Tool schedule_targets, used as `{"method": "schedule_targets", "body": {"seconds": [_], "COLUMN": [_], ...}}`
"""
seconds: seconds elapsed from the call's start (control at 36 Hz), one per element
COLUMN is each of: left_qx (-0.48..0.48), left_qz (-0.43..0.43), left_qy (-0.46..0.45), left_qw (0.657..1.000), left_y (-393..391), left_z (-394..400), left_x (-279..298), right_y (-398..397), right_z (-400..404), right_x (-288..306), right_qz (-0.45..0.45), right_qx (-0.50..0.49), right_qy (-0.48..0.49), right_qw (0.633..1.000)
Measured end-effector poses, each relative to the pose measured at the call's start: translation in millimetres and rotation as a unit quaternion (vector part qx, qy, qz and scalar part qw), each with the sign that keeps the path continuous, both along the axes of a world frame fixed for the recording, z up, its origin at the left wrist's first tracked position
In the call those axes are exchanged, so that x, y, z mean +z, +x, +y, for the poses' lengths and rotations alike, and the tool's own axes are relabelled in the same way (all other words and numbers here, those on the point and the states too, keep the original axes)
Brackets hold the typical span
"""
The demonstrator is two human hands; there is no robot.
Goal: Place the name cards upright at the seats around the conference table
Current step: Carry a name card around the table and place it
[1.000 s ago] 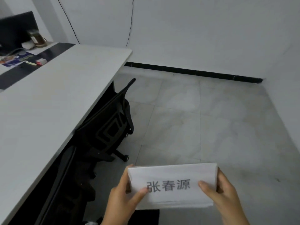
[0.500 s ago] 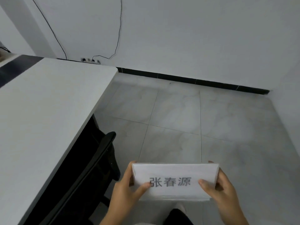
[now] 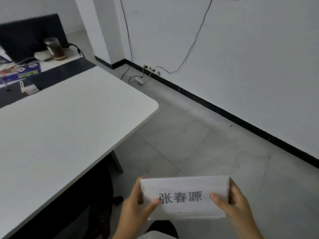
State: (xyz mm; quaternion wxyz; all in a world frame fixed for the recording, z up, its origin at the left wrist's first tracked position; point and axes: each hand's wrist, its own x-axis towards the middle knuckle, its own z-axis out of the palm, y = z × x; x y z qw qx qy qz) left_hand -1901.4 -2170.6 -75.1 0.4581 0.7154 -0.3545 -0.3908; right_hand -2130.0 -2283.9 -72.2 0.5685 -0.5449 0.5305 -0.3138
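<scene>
A: Holding the name cards (image 3: pixel 184 197) w/ both hands, low and near, over the floor, right of the conference table (image 3: pixel 69 128). Left hand (image 3: pixel 138 207) pinches the left end, right hand (image 3: pixel 236 209) the right.

B: Risks?

A: Looks like a stack, so sheets could fan out and slip if I ease a thumb. Thin paper may flop when stood.

B: Appearance?

A: White, folded, dark printed characters facing me.
</scene>
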Motion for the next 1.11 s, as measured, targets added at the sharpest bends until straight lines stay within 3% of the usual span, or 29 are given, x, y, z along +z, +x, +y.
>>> {"method": "schedule_targets", "body": {"seconds": [0.22, 0.33, 0.67, 0.86, 0.94, 1.03, 1.11], "left_qx": [0.140, 0.203, 0.379, 0.465, 0.494, 0.509, 0.538], "left_qz": [0.018, 0.007, -0.031, -0.056, -0.032, -0.063, -0.108], "left_qy": [0.010, 0.005, 0.048, 0.079, 0.089, 0.112, 0.101], "left_qw": [0.990, 0.979, 0.924, 0.880, 0.864, 0.851, 0.830], "left_y": [67, 119, 221, 266, 283, 297, 308], "left_z": [-78, -110, -130, -138, -149, -158, -163], "left_x": [-14, -4, 10, 6, 11, 11, 16], "right_y": [103, 171, 370, 464, 497, 526, 544], "right_z": [-134, -188, -267, -281, -294, -305, -310], "right_x": [-10, 8, -2, -14, -1, 12, 16], "right_qz": [-0.006, 0.000, 0.004, 0.024, 0.085, 0.139, 0.126], "right_qx": [0.113, 0.187, 0.443, 0.524, 0.565, 0.588, 0.588], "right_qy": [0.031, -0.001, -0.005, 0.006, -0.053, -0.226, -0.264], "right_qw": [0.993, 0.982, 0.897, 0.851, 0.819, 0.764, 0.755]}}
